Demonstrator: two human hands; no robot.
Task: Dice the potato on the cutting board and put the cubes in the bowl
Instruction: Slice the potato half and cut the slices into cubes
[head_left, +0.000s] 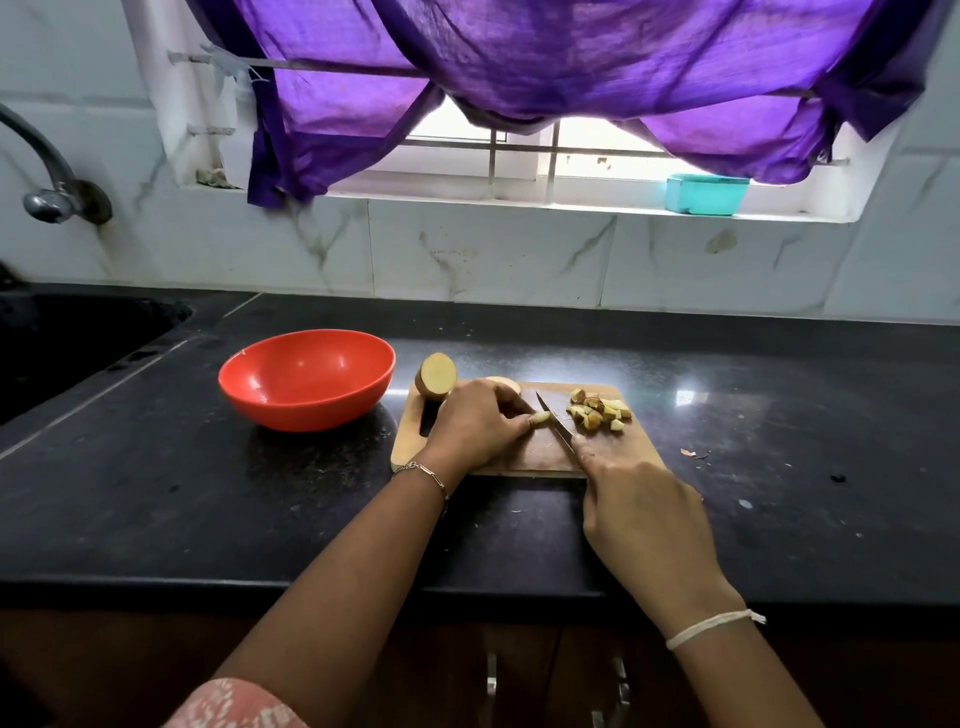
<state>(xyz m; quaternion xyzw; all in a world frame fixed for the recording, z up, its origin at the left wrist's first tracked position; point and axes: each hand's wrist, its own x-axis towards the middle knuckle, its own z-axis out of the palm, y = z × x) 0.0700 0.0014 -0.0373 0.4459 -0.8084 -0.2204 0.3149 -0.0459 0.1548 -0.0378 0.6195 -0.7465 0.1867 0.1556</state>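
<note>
On the board (524, 452), the left hand (475, 423) pins a potato strip (540, 417) with its fingertips. The right hand (644, 512) grips the knife (555, 421), blade just right of the strip. Cubes (600, 409) lie piled at the board's right. A potato half (437, 375) stands at its far-left corner. The bowl (306, 379) sits left of the board.

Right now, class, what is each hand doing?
Left hand: closed, pinning a potato strip to the cutting board.
Right hand: closed on the knife.
</note>
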